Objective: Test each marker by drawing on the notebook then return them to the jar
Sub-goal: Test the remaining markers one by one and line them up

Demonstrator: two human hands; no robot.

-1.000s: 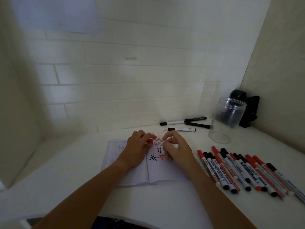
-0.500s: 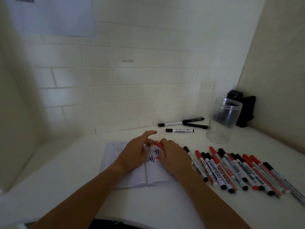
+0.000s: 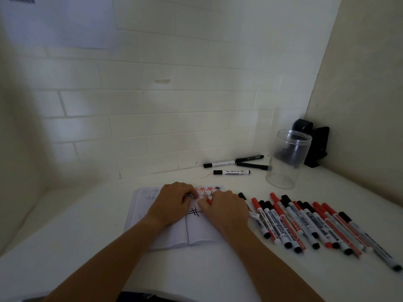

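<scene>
White brick-pattern wall is rising behind the white table (image 3: 65,253) where I am sitting, with a paler panel closing the corner on the right. I am resting my left hand (image 3: 172,203) on the open notebook (image 3: 174,236), fingers curled down over the page near the fold, though I cannot tell whether they are holding anything. My right hand (image 3: 226,209) is lying just beside it, its fingers curling around a red marker (image 3: 209,201), of which only a small red bit is showing between the two hands. Red and black hash marks (image 3: 209,189) are showing on the right page above my knuckles, and one black mark (image 3: 193,212) is sitting between my wrists. To my right, a row of red and black markers (image 3: 305,223) is lying side by side on the table, just beside the notebook. Farther back, near the wall, three black-capped markers (image 3: 234,165) are lying apart from the row. The clear jar (image 3: 287,158) is standing upright in the right corner, well apart from my hands, and it is looking empty. A black object (image 3: 316,147) is standing behind the jar against the corner.
</scene>
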